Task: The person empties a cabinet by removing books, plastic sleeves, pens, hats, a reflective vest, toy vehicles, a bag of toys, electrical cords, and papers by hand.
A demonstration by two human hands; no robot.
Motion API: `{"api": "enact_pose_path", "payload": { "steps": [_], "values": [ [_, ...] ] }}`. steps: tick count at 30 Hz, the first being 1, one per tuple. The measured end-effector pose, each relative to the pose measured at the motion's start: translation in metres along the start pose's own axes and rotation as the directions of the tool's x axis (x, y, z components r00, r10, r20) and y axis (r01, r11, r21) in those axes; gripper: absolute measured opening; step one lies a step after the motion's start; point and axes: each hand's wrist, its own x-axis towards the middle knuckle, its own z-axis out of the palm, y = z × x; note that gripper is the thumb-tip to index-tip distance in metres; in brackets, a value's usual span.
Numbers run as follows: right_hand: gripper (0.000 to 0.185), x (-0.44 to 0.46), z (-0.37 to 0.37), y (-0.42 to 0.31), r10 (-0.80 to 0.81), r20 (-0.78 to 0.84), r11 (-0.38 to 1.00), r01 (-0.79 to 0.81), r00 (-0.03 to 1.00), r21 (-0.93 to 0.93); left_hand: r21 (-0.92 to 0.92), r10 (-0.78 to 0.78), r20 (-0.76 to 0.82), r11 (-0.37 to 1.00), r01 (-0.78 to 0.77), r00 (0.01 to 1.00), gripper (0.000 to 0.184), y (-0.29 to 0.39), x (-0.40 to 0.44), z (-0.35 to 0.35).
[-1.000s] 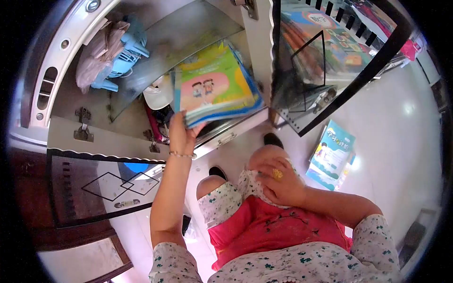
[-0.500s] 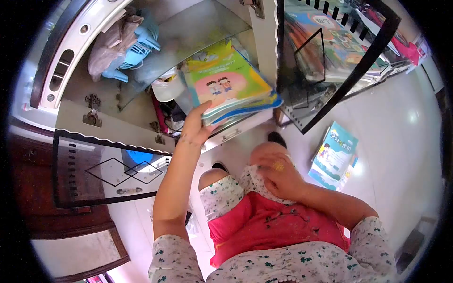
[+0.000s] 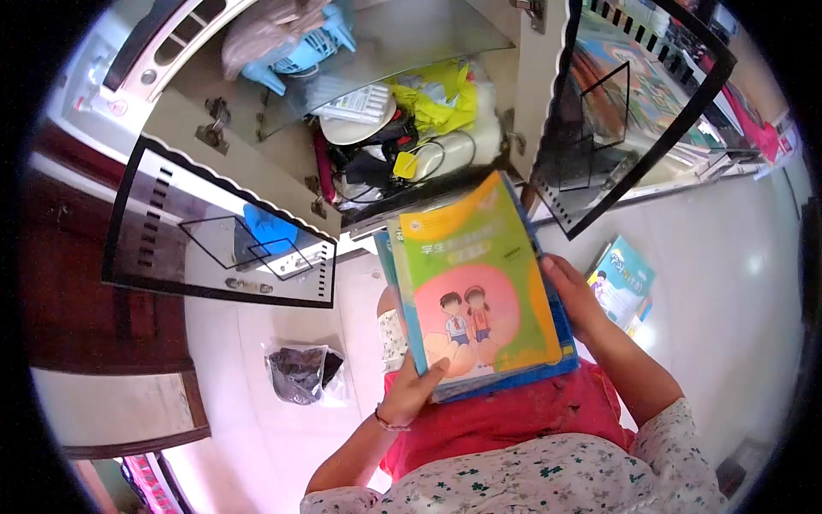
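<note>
Holding: book stack (image 3: 481,291), centre of the frame, above the red cloth (image 3: 531,409) on the lap; left hand (image 3: 411,392) at its lower left corner, right hand (image 3: 578,301) at its right edge.
Left fingers: thumb flat on the top cover, pinching the stack against fingers beneath, which are out of sight.
Right fingers: set along the right edge; whether they grip cannot be told.
Top cover: green and yellow, two drawn children on a pink patch; smaller lettering illegible.
Lower books: mostly covered; edges show at left and right, number undeterminable.
Cabinet: open, upper middle of the frame; yellow bag (image 3: 441,101) and pale ribbed item (image 3: 355,100) identifiable, dark jumble (image 3: 368,164) hard to make out.
Blue plastic item (image 3: 300,56): upper left, cut off by the top edge, partly covered by a brownish bag (image 3: 265,34).
Right glass door (image 3: 652,150): upper right; books behind it blurred by the pane.
Floor: booklets (image 3: 623,278) right of centre; clear bag (image 3: 304,374) lower left, dark contents unidentified.
Change from earlier frame: stack, then at the cabinet opening in the left hand alone, now drawn back over the lap; right hand, then on the knee, now at the stack; yellow bag and dark jumble more exposed.
</note>
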Motion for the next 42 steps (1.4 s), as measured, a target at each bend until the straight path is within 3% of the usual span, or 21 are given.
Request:
{"api": "enact_pose_path", "payload": {
  "steps": [1, 3, 5, 6, 7, 9, 11, 12, 13, 15, 17, 20, 23, 27, 30, 32, 33, 35, 39, 40, 42],
  "values": [
    [0.048, -0.001, 0.001, 0.0, 0.001, 0.006, 1.0, 0.0, 1.0, -0.011, 0.129, 0.073, 0.037, 0.989, -0.077, 0.997, 0.039, -0.003, -0.001, 0.002],
    [0.045, -0.002, 0.002, 0.0, 0.001, 0.045, 0.998, 0.002, 0.999, -0.068, 0.089, 0.069, 0.001, 0.994, -0.069, 0.998, 0.04, 0.005, -0.006, 0.006],
    [0.044, 0.002, -0.003, 0.001, -0.055, 0.052, 0.984, 0.063, 0.997, -0.164, 0.307, -0.114, -0.022, 0.945, 0.115, 0.993, 0.046, 0.02, -0.009, 0.005],
    [0.045, 0.002, -0.005, 0.002, -0.102, 0.056, 0.96, 0.113, 0.993, -0.256, 0.301, -0.117, -0.025, 0.946, 0.119, 0.993, 0.046, 0.022, -0.009, 0.004],
    [0.045, 0.0, -0.006, 0.003, -0.091, 0.057, 0.96, 0.103, 0.994, -0.26, 0.377, -0.019, 0.006, 0.926, 0.016, 1.0, 0.047, 0.023, -0.01, 0.004],
    [0.047, -0.002, -0.01, 0.004, -0.328, 0.018, 0.823, 0.295, 0.944, -0.485, 0.443, 0.072, 0.047, 0.893, -0.085, 0.996, 0.048, 0.027, -0.007, -0.002],
    [0.04, -0.001, -0.019, 0.011, -0.351, 0.04, 0.796, 0.321, 0.935, -0.513, 0.687, -0.015, 0.075, 0.725, -0.041, 0.997, 0.055, 0.032, -0.004, -0.018],
    [0.034, 0.001, -0.023, 0.014, -0.414, 0.096, 0.705, 0.385, 0.905, -0.596, 0.827, -0.076, 0.068, 0.562, -0.013, 0.995, 0.058, 0.055, -0.008, -0.013],
    [0.028, 0.003, -0.026, 0.016, -0.467, 0.163, 0.599, 0.446, 0.869, -0.664, 0.822, -0.081, 0.063, 0.569, -0.006, 0.995, 0.058, 0.059, -0.005, -0.011],
    [0.021, 0.006, -0.024, 0.012, -0.513, 0.162, 0.561, 0.472, 0.843, -0.68, 0.918, -0.112, 0.099, 0.395, -0.047, 0.989, 0.059, 0.062, -0.004, -0.011],
    [0.017, 0.003, -0.02, 0.0, -0.562, 0.161, 0.518, 0.497, 0.812, -0.696, 0.92, -0.074, 0.098, 0.387, -0.062, 0.992, 0.06, 0.059, -0.003, -0.008],
    [0.016, -0.01, -0.007, -0.017, -0.634, 0.223, 0.303, 0.503, 0.741, -0.81, 0.917, 0.007, 0.1, 0.387, -0.095, 0.995, 0.061, 0.05, -0.003, -0.009],
    [0.017, -0.017, 0.0, -0.026, -0.476, 0.162, 0.407, 0.38, 0.864, -0.83, 0.915, 0.0, 0.08, 0.397, -0.074, 0.997, 0.061, 0.046, -0.001, -0.009],
    [0.019, -0.025, 0.01, -0.039, -0.43, 0.195, 0.377, 0.371, 0.881, -0.848, 0.919, -0.04, 0.081, 0.391, -0.059, 0.996, 0.058, 0.048, 0.0, -0.01],
    [0.019, -0.034, 0.018, -0.039, -0.532, 0.28, 0.224, 0.452, 0.799, -0.864, 0.917, 0.004, 0.085, 0.39, -0.08, 0.996, 0.059, 0.044, 0.0, -0.012],
    [0.018, -0.039, 0.022, -0.038, -0.276, 0.103, 0.581, 0.251, 0.956, -0.774, 0.914, 0.045, 0.096, 0.392, -0.106, 0.994, 0.058, 0.043, -0.001, -0.013],
    [0.018, -0.039, 0.02, -0.036, -0.273, 0.104, 0.584, 0.251, 0.956, -0.772, 0.91, 0.052, 0.105, 0.397, -0.117, 0.993, 0.057, 0.044, -0.001, -0.013],
    [0.015, -0.036, 0.008, -0.032, -0.079, 0.08, 0.795, 0.111, 0.994, -0.596, 0.909, 0.058, 0.114, 0.397, -0.128, 0.992, 0.057, 0.046, -0.003, -0.015],
    [0.015, -0.058, -0.031, -0.033, -0.163, 0.071, 0.932, 0.177, 0.984, -0.317, 0.896, 0.083, 0.121, 0.42, -0.145, 0.989, 0.054, 0.039, -0.004, -0.017],
    [0.015, -0.065, -0.045, -0.038, -0.156, 0.042, 0.916, 0.161, 0.987, -0.367, 0.888, 0.115, 0.129, 0.428, -0.166, 0.985, 0.053, 0.036, -0.003, -0.019],
    [0.021, -0.083, -0.083, -0.036, -0.034, -0.034, 0.98, 0.026, 0.999, -0.198, 0.891, 0.063, 0.115, 0.434, -0.131, 0.991, 0.053, 0.041, -0.004, -0.017]
  ]
}}
